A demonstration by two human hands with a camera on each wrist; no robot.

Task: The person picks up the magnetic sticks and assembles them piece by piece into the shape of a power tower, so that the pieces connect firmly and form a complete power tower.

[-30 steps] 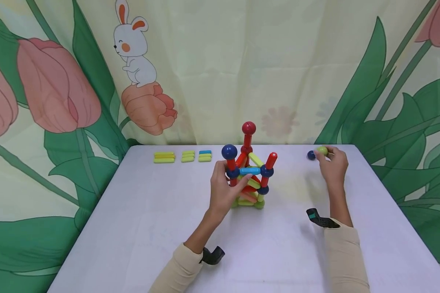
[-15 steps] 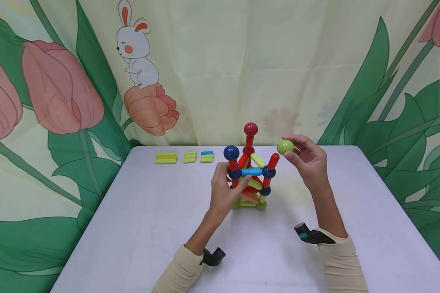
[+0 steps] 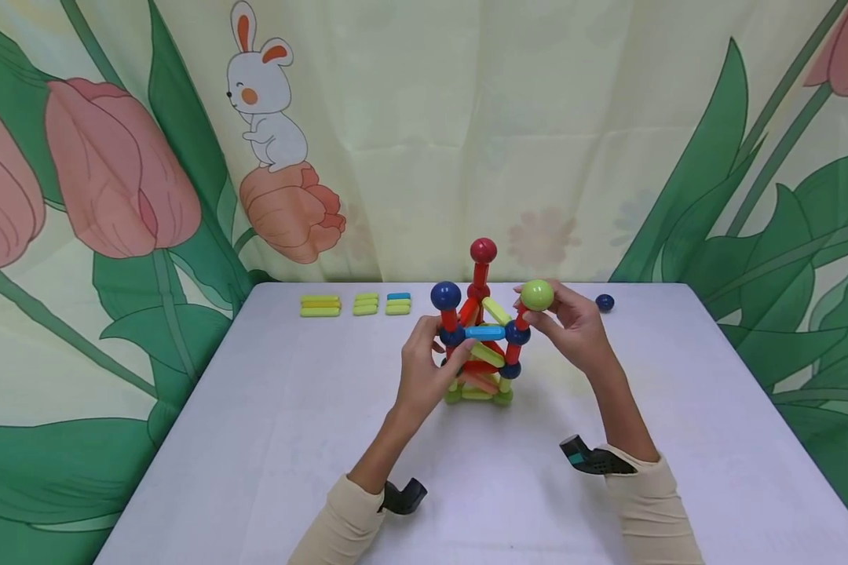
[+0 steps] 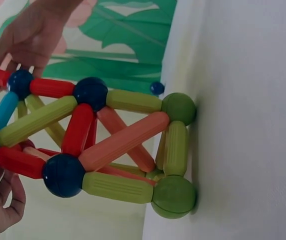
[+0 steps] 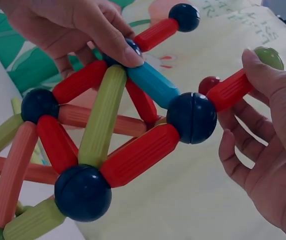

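Note:
A tower of magnetic sticks and balls (image 3: 487,353) stands on the table, with green balls at its foot and dark blue balls higher up. My left hand (image 3: 427,365) grips its upper left corner, thumb on the light blue stick (image 5: 153,86) beside a dark blue ball. At the upper right, my right hand (image 3: 572,326) pinches the upright red stick (image 5: 230,89). A light green ball (image 3: 537,296) sits on top of that stick, right at the thumb tip. Another dark blue ball (image 3: 446,296) and a red ball (image 3: 484,251) crown the other uprights.
A loose dark blue ball (image 3: 604,303) lies at the table's back right. Toward the back left are small rows of yellow-green sticks (image 3: 320,306), one row with a blue stick (image 3: 399,296). A printed curtain (image 3: 424,141) hangs behind the table (image 3: 254,439).
My right hand has carried the light green ball from the back right to the top of the tower's right red stick, where its fingers now pinch. My left hand keeps its grip.

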